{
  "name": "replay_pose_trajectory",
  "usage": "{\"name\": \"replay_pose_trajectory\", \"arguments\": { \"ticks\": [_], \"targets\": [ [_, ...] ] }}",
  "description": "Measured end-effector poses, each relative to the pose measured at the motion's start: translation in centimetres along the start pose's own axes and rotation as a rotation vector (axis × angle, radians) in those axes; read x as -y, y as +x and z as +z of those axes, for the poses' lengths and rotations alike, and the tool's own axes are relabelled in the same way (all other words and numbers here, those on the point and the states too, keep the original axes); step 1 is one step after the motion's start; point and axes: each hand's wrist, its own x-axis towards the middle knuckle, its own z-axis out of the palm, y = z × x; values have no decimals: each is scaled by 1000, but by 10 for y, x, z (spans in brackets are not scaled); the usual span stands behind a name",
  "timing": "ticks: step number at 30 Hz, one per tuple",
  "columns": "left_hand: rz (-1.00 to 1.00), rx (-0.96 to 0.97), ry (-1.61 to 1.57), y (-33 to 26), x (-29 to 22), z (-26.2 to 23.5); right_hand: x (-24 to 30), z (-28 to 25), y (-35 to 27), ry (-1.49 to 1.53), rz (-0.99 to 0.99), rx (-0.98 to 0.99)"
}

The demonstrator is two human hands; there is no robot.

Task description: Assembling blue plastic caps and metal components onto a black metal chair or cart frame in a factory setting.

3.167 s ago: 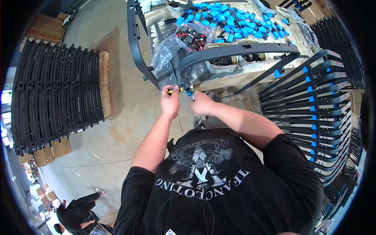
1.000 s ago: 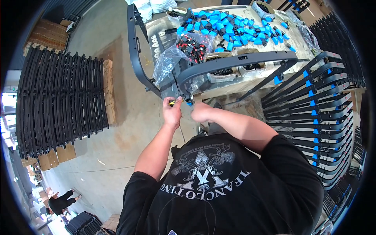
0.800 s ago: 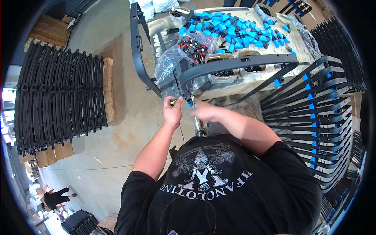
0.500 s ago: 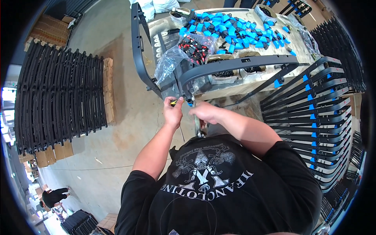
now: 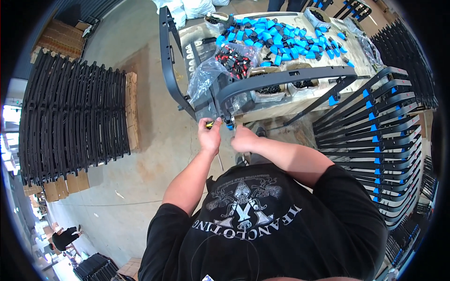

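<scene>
My left hand [image 5: 209, 136] is closed round a small yellow-and-black tool [image 5: 209, 125] whose exact kind I cannot make out. Its fingertips sit beside the near lower end of a black curved frame [image 5: 290, 75]. At that end is a small blue piece [image 5: 229, 126], between my two hands. My right hand [image 5: 244, 139] is closed just right of it, on a slim silver metal tool [image 5: 233, 121] that reaches up to the joint; its kind is mostly hidden by the fingers.
The worktable [image 5: 300, 104] carries a pile of blue and black plastic parts [image 5: 276, 40], a clear bag of red-and-black pieces [image 5: 233, 61] and tubs of small black parts [image 5: 268, 96]. Blue-fitted black frames [image 5: 375, 140] stand at right; more black frames [image 5: 75, 112] are stacked at left.
Both hands have shifted slightly right and down in the picture. The right hand's fingers have drawn in, and the length of metal below it no longer shows. The frame stays almost in place.
</scene>
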Motion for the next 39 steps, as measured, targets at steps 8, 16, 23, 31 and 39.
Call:
{"name": "replay_pose_trajectory", "arguments": {
  "ticks": [8, 16, 23, 31, 39],
  "targets": [
    [79, 39, 55, 10, 9, 7, -14, 4, -3, 378, 45, 261],
    [223, -63, 159, 5, 16, -4, 4, -20, -12, 621, 209, 464],
    [45, 34, 41, 12, 14, -7, -11, 4, 5, 49, 67, 350],
    [-138, 28, 11, -25, -41, 5, -29, 16, -30, 594, 117, 480],
    [30, -34, 679, -28, 42, -9, -17, 5, -35, 500, 137, 427]
  ]
}}
